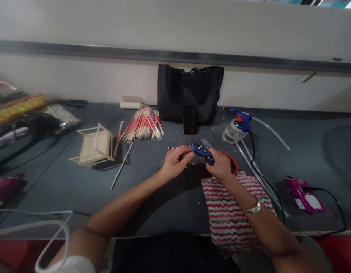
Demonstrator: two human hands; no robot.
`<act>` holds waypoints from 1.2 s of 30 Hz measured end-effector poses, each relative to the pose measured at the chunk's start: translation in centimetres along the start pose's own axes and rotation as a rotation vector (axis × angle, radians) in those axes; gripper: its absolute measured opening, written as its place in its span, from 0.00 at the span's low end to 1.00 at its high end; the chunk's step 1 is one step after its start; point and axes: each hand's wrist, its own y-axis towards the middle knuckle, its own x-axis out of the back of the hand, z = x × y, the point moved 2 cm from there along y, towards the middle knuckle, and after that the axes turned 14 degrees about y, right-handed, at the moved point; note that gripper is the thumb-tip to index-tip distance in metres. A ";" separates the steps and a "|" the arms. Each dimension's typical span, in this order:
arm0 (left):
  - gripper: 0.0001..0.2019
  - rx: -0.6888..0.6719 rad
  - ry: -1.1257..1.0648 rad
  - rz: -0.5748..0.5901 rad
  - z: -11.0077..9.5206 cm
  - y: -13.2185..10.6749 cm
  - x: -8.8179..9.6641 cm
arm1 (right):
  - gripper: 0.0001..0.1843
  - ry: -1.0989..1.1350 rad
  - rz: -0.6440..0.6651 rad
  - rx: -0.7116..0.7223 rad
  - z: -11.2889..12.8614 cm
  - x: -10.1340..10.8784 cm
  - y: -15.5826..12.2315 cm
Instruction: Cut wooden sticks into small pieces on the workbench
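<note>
My right hand [221, 167] is closed round the blue handles of a pair of snips [202, 150], blades pointing up and away. My left hand [175, 162] sits just left of the tool, fingers pinched at its blue head on something I cannot make out. Small pale wood offcuts [175, 148] lie scattered on the grey table [152, 189] around both hands. Under my right wrist lies a red-and-white striped cloth [229, 212]. A silver bangle [253, 207] circles my right wrist.
A stick-built frame [94, 146] and a bundle of wrapped chopsticks [142, 125] lie to the left, one loose stick [121, 165] between. A black bag [189, 93] with a phone [189, 119] stands at the back. A blue glue gun [241, 118] and a pink packet [304, 195] lie to the right.
</note>
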 end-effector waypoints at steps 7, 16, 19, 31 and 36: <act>0.10 0.065 -0.029 -0.033 -0.1 -0.2 -0.3 | 0.01 -0.038 0.056 -0.060 0.2 0.1 0.1; 0.14 0.110 -0.020 -0.049 0.1 -0.5 -0.7 | 0.01 -0.076 0.070 -0.071 -0.2 -0.5 0.0; 0.13 0.113 -0.031 -0.047 0.2 -0.5 -0.8 | 0.02 -0.089 0.074 -0.082 -0.4 -0.7 0.0; 0.11 0.151 -0.052 -0.034 0.5 -0.1 -0.6 | 0.03 -0.099 0.018 -0.026 -1.2 -0.5 -0.1; 0.14 0.158 -0.131 0.002 0.5 -0.1 -0.5 | 0.03 -0.018 -0.013 0.027 -1.5 -0.1 0.1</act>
